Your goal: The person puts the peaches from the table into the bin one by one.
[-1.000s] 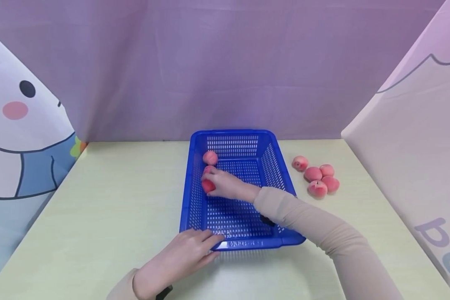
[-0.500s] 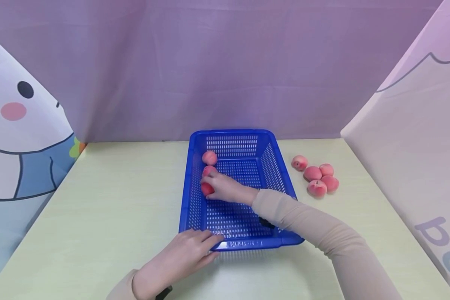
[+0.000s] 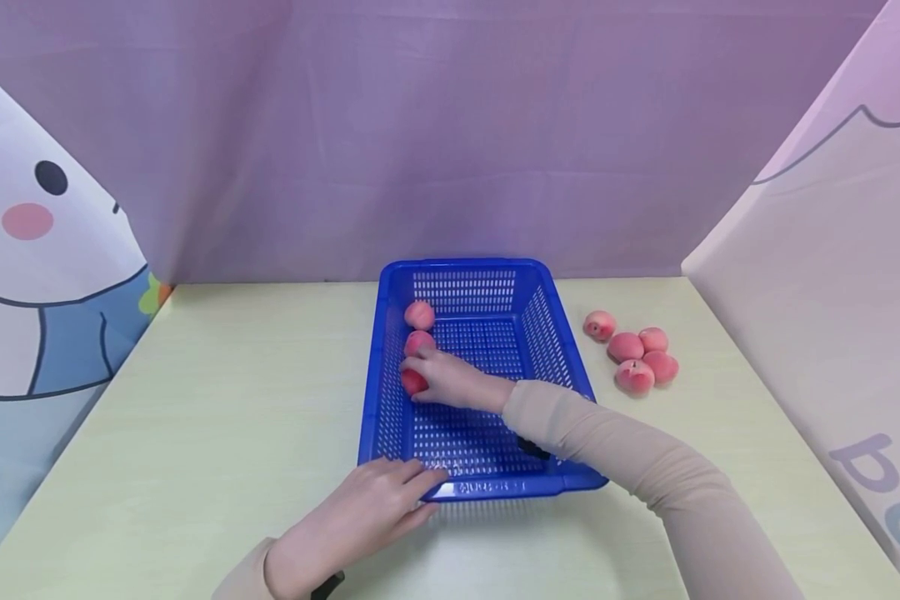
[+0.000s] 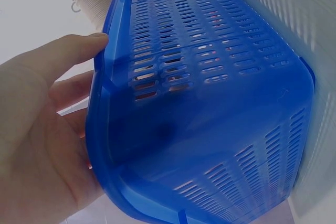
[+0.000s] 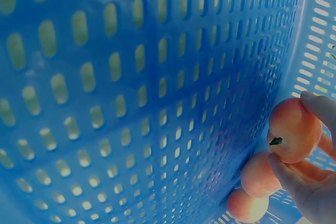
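Left hand [image 3: 367, 504] grips the basket [image 3: 521, 488], right hand [image 3: 450, 377] holds a peach [image 5: 299, 132] inside by two others [image 3: 420, 315], five more [image 3: 626, 347] are left outside.

The right-hand wall panel [image 3: 817, 333] bears a purple letter [image 3: 862, 452] resembling a lowercase "p" and, below it, a blue-grey ring [image 3: 892, 527] resembling an "o", while raised characters [image 3: 487, 487] on the near rim of the blue basket [image 3: 551, 485] are illegible.
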`<move>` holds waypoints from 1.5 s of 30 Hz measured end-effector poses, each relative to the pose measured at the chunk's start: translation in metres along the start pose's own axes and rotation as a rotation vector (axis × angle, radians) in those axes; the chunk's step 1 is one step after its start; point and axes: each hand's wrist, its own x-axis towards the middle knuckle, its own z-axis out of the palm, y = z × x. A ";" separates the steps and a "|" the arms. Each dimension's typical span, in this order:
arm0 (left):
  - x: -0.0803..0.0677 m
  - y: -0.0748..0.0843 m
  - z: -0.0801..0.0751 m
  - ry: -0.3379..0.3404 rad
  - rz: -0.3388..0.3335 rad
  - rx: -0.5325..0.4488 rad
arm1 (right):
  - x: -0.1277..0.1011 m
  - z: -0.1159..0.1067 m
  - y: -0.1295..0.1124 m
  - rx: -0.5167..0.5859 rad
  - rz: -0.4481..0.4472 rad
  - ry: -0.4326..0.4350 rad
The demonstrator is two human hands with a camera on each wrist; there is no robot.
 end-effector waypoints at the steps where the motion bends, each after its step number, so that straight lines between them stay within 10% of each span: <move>1: 0.000 0.000 0.000 0.000 0.000 0.001 | 0.000 0.000 0.000 -0.004 -0.002 0.004; 45: 0.000 -0.001 -0.001 -0.002 0.000 -0.016 | 0.002 0.001 0.002 -0.028 0.000 -0.022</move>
